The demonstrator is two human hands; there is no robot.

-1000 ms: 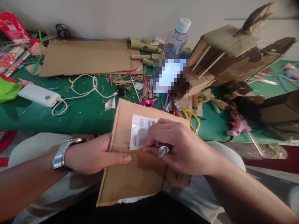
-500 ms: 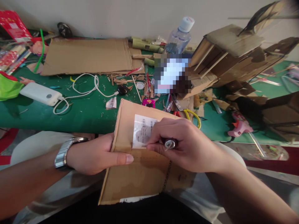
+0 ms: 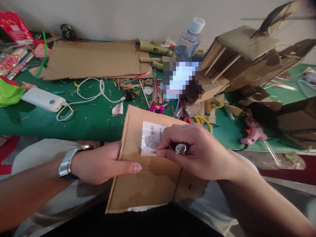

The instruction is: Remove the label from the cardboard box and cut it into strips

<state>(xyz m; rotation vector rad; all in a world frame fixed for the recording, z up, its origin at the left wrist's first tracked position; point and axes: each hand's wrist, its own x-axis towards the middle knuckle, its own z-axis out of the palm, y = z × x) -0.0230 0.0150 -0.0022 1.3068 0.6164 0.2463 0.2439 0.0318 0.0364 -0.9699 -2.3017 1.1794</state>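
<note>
A piece of brown cardboard (image 3: 145, 184) lies tilted over my lap, a white printed label (image 3: 148, 138) stuck on its upper part. My left hand (image 3: 103, 164) grips its left edge, thumb flat on top and the other fingers hidden underneath. Over the label's right side, my right hand (image 3: 195, 151) is closed around a dark-handled tool (image 3: 181, 148) with a round metal end facing me. The tool's working tip is hidden behind the fingers. My right fingertips are at the label's lower right corner.
On the green table (image 3: 93, 123) lie a white power bank (image 3: 43, 99) with a cable, scraps, and a large cardboard sheet (image 3: 93, 61). A clear bottle (image 3: 189, 41), a cardboard structure (image 3: 247, 49), yellow-handled pliers (image 3: 206, 123) and a pink glue gun (image 3: 254, 133) are farther right.
My right hand and the tool have shifted slightly up and right. The cardboard has moved very slightly with them. My left hand keeps its grip.
</note>
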